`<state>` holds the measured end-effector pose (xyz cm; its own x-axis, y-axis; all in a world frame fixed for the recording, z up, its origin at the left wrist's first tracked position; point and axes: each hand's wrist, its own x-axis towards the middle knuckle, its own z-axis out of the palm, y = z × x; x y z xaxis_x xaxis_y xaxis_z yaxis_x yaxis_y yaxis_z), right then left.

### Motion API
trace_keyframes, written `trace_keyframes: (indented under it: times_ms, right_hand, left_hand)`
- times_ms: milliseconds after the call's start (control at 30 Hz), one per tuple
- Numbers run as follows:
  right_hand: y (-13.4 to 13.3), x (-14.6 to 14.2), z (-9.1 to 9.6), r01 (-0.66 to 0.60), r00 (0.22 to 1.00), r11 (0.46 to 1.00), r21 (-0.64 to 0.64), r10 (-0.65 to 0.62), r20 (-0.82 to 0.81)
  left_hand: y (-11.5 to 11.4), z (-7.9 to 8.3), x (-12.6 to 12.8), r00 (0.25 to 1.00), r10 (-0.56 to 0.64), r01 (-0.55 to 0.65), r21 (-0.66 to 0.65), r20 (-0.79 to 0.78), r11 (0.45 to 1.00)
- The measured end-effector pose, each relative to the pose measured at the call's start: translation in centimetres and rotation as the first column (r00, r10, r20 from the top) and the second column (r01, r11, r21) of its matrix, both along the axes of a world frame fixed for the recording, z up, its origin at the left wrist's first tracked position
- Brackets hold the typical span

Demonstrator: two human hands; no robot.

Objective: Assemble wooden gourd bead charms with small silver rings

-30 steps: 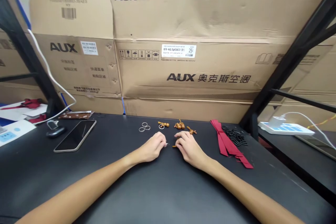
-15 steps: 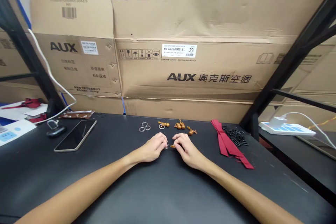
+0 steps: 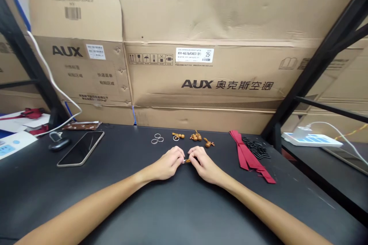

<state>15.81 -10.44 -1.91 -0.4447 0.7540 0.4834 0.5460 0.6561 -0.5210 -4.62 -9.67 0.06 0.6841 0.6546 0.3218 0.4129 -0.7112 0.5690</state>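
Note:
My left hand (image 3: 169,164) and my right hand (image 3: 203,163) rest on the black table (image 3: 178,206), fingertips meeting in a pinch. Between them shows a small brown wooden charm (image 3: 188,160), held by my right fingers. My left fingers pinch a small metal ring, mostly hidden. Just behind the hands lie three loose metal rings (image 3: 157,138), a wooden charm with a ring (image 3: 178,136), a cluster of wooden gourd charms (image 3: 196,136) and one more charm (image 3: 208,143).
Red ribbon strips (image 3: 249,156) and a pile of black loops (image 3: 256,147) lie to the right. A phone (image 3: 81,153) and a dark small device (image 3: 58,143) lie at left. Cardboard boxes (image 3: 201,46) wall the back; black rack posts (image 3: 316,65) stand at the sides.
My two hands have drawn closer together until their fingertips meet around the charm. Everything else on the table is unchanged.

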Motion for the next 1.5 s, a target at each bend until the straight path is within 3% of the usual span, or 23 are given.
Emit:
trace_keyframes:
  times_ms: [300,767,1033,1267,1400,1500]
  right_hand:
    - [0.23,-0.05,-0.25,0.042,0.998,0.999,-0.021,-0.041,0.039]
    - [0.01,0.44,-0.15,0.074,0.991,0.993,0.09,-0.084,0.108]
    - [-0.21,0.51,0.23,0.057,0.964,0.981,0.184,-0.102,0.246]
    - [-0.46,0.04,0.34,0.094,0.99,0.996,0.011,-0.094,0.108]
    - [-0.32,-0.08,0.18,0.055,0.998,0.986,-0.157,-0.056,-0.006]
    - [-0.19,-0.03,0.09,0.029,0.999,0.977,-0.209,-0.036,-0.032]
  left_hand:
    - [0.08,-0.03,0.0,1.0,-0.022,0.022,0.007,-0.015,1.0]
    - [0.33,-0.42,-0.01,1.0,0.004,-0.004,0.017,0.013,1.0]
    - [0.32,-0.39,0.0,1.0,0.01,-0.01,0.018,0.019,1.0]
    - [0.4,-0.64,0.0,0.999,0.013,-0.014,0.014,0.048,1.0]
    - [0.36,-0.53,0.02,0.998,0.006,-0.007,0.013,0.058,1.0]
    - [0.36,-0.47,0.02,0.998,0.011,-0.011,0.011,0.057,1.0]
